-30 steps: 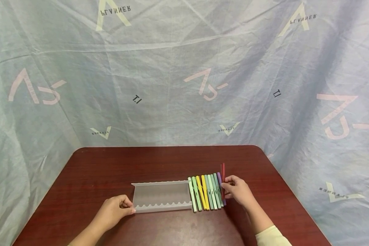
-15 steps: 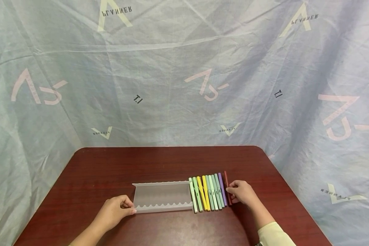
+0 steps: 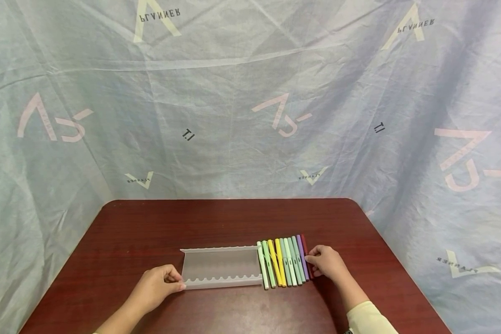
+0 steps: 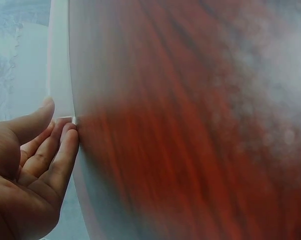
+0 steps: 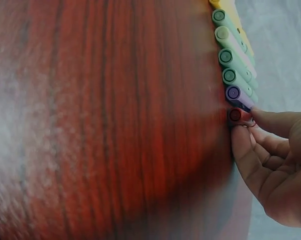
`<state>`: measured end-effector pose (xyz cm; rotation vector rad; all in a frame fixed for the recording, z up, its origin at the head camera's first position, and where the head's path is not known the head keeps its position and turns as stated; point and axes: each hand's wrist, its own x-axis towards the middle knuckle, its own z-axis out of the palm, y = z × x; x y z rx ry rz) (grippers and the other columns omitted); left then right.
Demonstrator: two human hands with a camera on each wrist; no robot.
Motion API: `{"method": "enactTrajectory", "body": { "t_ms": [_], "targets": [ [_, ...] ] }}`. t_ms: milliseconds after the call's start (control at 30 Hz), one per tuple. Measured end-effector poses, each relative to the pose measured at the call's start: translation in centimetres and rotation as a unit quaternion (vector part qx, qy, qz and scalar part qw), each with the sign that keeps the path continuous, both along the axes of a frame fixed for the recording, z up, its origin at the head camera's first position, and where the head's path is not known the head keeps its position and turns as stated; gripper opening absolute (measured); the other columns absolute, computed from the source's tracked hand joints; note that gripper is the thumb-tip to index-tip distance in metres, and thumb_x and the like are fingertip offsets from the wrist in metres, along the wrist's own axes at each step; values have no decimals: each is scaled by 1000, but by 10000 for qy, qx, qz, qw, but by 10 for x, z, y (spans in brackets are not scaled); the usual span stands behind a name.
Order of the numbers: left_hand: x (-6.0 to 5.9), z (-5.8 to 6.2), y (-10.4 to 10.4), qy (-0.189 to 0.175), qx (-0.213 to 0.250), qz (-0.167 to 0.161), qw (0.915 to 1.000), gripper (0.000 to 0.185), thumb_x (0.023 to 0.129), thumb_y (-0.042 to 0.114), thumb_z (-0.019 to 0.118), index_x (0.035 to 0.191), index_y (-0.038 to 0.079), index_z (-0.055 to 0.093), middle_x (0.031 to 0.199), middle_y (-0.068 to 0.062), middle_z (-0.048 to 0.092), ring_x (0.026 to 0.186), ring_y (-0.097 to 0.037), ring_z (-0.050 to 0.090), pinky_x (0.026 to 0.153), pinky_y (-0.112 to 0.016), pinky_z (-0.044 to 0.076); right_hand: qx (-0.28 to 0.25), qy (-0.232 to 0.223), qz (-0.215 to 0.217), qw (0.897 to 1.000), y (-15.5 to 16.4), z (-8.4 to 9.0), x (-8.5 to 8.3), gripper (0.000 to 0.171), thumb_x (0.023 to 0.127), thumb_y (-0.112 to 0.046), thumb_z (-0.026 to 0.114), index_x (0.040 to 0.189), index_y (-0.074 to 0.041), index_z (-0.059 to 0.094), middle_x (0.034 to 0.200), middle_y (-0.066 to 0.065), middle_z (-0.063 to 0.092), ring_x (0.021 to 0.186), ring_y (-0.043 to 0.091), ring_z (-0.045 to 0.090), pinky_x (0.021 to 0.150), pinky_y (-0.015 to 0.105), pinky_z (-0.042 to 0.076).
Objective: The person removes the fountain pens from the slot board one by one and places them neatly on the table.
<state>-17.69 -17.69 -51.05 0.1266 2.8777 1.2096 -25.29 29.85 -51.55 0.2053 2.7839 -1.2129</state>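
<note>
In the head view my left hand (image 3: 158, 283) pinches the near left corner of a translucent pen tray (image 3: 221, 262) with scalloped edges. The left wrist view has thumb and fingers around that corner (image 4: 65, 119). At the tray's right end lies a row of capped pens, running from pale green (image 3: 263, 266) through yellow (image 3: 280, 264) and grey-green to purple (image 3: 302, 250). My right hand (image 3: 327, 262) holds a dark red pen (image 3: 304, 241) at the right end of the row. From the right wrist, the red pen's end (image 5: 236, 116) sits right beside the purple one (image 5: 234, 93).
Everything lies on a dark red wood-grain table (image 3: 217, 222) with rounded far corners. A pale printed cloth (image 3: 229, 116) hangs behind it and along both sides.
My right hand has lowered the dark red pen from above the purple one to the table on its right, then moved it left against the row. The left hand keeps its hold on the tray.
</note>
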Motion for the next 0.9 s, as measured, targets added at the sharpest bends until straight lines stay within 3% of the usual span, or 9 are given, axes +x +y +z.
{"method": "enactTrajectory", "body": {
  "t_ms": [333, 700, 800, 900],
  "targets": [
    [-3, -1, -3, -7, 107, -208, 9997, 21, 76, 31, 83, 80, 22, 65, 75, 14, 65, 71, -2, 58, 65, -22, 46, -128, -17, -43, 9999, 2, -3, 2, 22, 91, -21, 70, 96, -1, 63, 79, 11, 64, 62, 20, 63, 57, 36, 56],
    [-5, -1, -13, -353, 498, -398, 9973, 22, 82, 33, 78, 90, 17, 66, 83, 6, 67, 76, -7, 61, 66, -23, 48, -6, 99, -43, 9999, 2, -2, 7, 25, 93, -28, 68, 96, -3, 64, 80, 10, 63, 63, 19, 61, 56, 35, 56],
    [-5, 6, -19, -407, 547, -243, 9974, 19, 87, 32, 74, 92, 15, 66, 83, 2, 67, 76, -12, 63, 65, -24, 49, 181, 215, -83, 9996, 2, 4, 9, 27, 94, -34, 66, 98, -7, 64, 79, 8, 63, 64, 19, 59, 56, 32, 53],
    [-4, 18, -25, -306, 510, 153, 9981, 24, 92, 39, 68, 99, 16, 65, 88, -1, 70, 79, -16, 65, 66, -25, 50, 461, 542, -50, 9974, -2, 17, 13, 31, 95, -42, 62, 104, -13, 64, 83, 5, 66, 71, 18, 60, 60, 33, 50]
  ]
}}
